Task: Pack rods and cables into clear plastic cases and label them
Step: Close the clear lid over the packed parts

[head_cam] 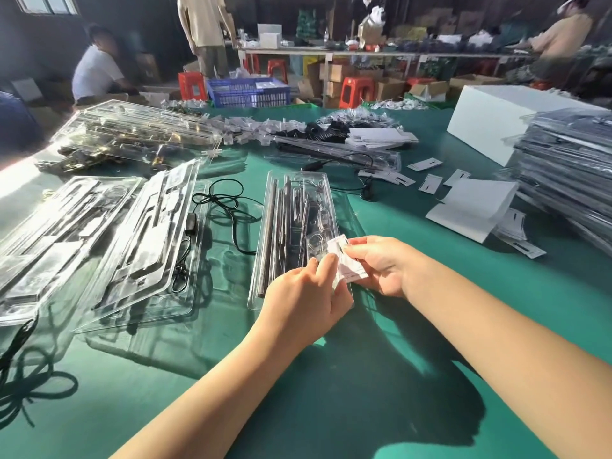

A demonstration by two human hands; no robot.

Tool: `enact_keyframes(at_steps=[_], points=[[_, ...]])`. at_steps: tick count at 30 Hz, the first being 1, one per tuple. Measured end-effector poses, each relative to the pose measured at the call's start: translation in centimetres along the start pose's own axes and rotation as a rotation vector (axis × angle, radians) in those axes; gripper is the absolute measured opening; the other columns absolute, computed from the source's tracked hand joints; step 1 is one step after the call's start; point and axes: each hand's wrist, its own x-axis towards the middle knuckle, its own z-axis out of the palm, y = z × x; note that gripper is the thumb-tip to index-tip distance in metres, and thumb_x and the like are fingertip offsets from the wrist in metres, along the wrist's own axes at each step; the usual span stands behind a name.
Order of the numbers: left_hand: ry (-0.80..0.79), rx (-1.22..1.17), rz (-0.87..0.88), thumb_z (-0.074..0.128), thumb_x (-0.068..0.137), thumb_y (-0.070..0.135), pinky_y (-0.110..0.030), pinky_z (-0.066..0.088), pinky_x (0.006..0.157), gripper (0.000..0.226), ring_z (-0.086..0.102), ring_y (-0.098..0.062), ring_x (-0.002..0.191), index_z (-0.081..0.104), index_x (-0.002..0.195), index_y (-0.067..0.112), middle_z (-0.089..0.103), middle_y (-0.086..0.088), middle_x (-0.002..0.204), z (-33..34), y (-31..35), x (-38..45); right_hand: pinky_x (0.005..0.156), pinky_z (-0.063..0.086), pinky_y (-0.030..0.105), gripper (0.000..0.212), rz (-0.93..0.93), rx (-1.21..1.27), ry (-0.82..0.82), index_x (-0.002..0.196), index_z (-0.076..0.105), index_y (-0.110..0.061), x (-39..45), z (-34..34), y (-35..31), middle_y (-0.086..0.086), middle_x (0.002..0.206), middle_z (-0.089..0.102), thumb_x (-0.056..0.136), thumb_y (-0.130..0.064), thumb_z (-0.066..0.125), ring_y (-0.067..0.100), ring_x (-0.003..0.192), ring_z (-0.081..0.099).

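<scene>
A clear plastic case (291,200) holding metal rods and clips lies lengthwise on the green table in front of me. Over its near end both hands hold a small white label (346,263). My left hand (304,293) pinches the label's left edge with curled fingers. My right hand (381,263) pinches its right side between thumb and fingers. A loose black cable (225,207) with a plug lies just left of the case.
Two open clear cases (142,246) lie at the left, with a pile of filled ones (132,134) behind. A tall stack of cases (569,180) stands at the right beside a white box (503,117) and scattered white cards (430,183). People work beyond the table.
</scene>
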Motion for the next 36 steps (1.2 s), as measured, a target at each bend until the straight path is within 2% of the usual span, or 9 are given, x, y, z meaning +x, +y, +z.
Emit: enact_keyframes(at_steps=[5,9,11,14,18,24,30,34,36], points=[[-0.005,0.019,-0.013,0.034,0.085,0.029,-0.025,0.032,0.039,0.038,0.055,-0.025,0.043,0.063,0.086,0.005,0.06,-0.003,0.06,0.1,0.1,0.1,0.035,0.047,0.02,0.015,0.017,0.096,0.016,0.087,0.059,-0.008,0.4,0.4,0.3,0.009,0.063,0.063,0.098,-0.003,0.049,0.014,0.036,0.059],[-0.004,-0.003,-0.029,0.029,0.088,0.027,-0.025,0.031,0.04,0.039,0.056,-0.026,0.044,0.062,0.087,0.006,0.06,-0.004,0.062,0.2,-0.1,0.1,0.034,0.041,0.016,0.022,-0.017,0.014,0.036,0.082,0.061,-0.008,0.3,0.1,0.4,0.006,0.054,0.064,0.095,0.003,0.047,0.011,0.036,0.058],[0.0,0.008,-0.028,0.031,0.088,0.024,-0.022,0.026,0.04,0.036,0.053,-0.025,0.039,0.061,0.084,0.006,0.058,-0.003,0.057,0.1,-0.2,0.2,0.04,0.044,0.019,0.012,-0.018,-0.066,-0.005,0.093,0.062,-0.008,0.1,-0.5,0.4,0.006,0.065,0.066,0.093,0.001,0.054,0.012,0.044,0.06],[0.003,0.011,-0.025,0.031,0.088,0.023,-0.021,0.024,0.039,0.035,0.049,-0.024,0.036,0.06,0.082,0.005,0.055,-0.002,0.053,0.1,-0.2,0.3,0.047,0.046,0.022,0.014,0.036,-0.15,-0.11,0.103,0.064,-0.012,0.1,-1.5,-0.1,0.004,0.073,0.066,0.093,-0.004,0.058,0.012,0.053,0.06],[0.004,0.001,-0.026,0.032,0.087,0.022,-0.021,0.025,0.038,0.033,0.048,-0.024,0.035,0.06,0.081,0.005,0.054,-0.002,0.052,0.0,-0.3,0.2,0.047,0.045,0.022,0.013,0.072,-0.169,-0.098,0.092,0.066,-0.014,0.6,-1.0,-0.6,0.0,0.061,0.066,0.094,-0.006,0.056,0.01,0.049,0.058],[0.013,-0.005,-0.045,0.031,0.088,0.021,-0.024,0.029,0.037,0.033,0.049,-0.024,0.037,0.059,0.08,0.006,0.054,-0.001,0.051,-0.1,-0.3,0.2,0.05,0.046,0.025,0.014,0.07,-0.208,-0.122,0.087,0.066,-0.016,0.8,-1.0,-0.9,0.002,0.068,0.065,0.094,-0.007,0.057,0.012,0.057,0.057],[-0.02,0.033,-0.036,0.03,0.089,0.024,-0.024,0.027,0.04,0.035,0.053,-0.024,0.041,0.06,0.087,0.006,0.057,-0.002,0.058,0.1,-0.3,0.1,0.042,0.049,0.021,0.013,0.106,-0.088,-0.076,0.091,0.063,-0.01,1.1,0.4,-0.9,0.004,0.056,0.065,0.096,-0.002,0.053,0.013,0.044,0.062],[-0.009,0.031,-0.026,0.029,0.088,0.026,-0.026,0.033,0.038,0.038,0.054,-0.026,0.042,0.061,0.088,0.004,0.058,-0.004,0.059,0.2,-0.3,0.1,0.054,0.051,0.025,0.017,0.155,-0.003,-0.096,0.086,0.066,-0.013,1.0,0.5,-0.9,0.003,0.06,0.068,0.097,-0.007,0.054,0.013,0.051,0.063],[0.004,0.045,-0.023,0.032,0.086,0.026,-0.024,0.031,0.037,0.035,0.053,-0.024,0.04,0.06,0.083,0.005,0.056,-0.003,0.056,0.1,-0.1,0.1,0.049,0.049,0.021,0.016,0.152,0.03,-0.109,0.088,0.067,-0.013,0.8,0.2,-0.9,0.002,0.062,0.069,0.096,-0.008,0.055,0.01,0.048,0.063]])
